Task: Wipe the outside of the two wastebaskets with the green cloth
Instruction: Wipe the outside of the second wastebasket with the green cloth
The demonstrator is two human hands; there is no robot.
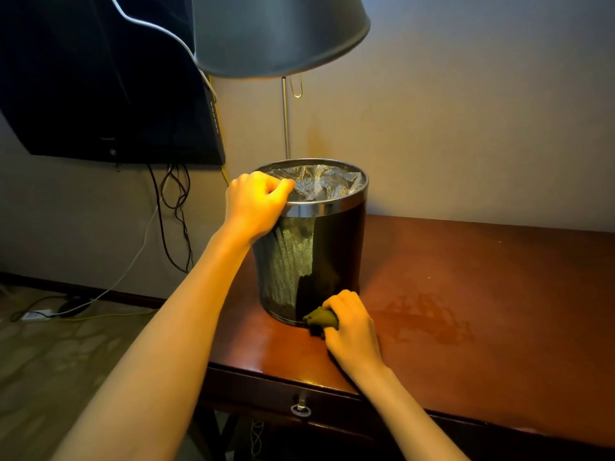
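Right hand [352, 327] bunching green cloth [321, 318] (crumpled), cylindrical glossy wastebasket [312, 254]

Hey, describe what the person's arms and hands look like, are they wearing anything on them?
Both forearms are bare up to the frame edge, with no sleeves in view. The left hand and right hand wear no gloves, and no rings, watch or bracelet show. Fingers are slim, nails short where visible.

L hand [254, 202] grips wastebasket [312, 261] rim; R hand [352, 327] presses green cloth [321, 318] at its base, on desk [482, 294].
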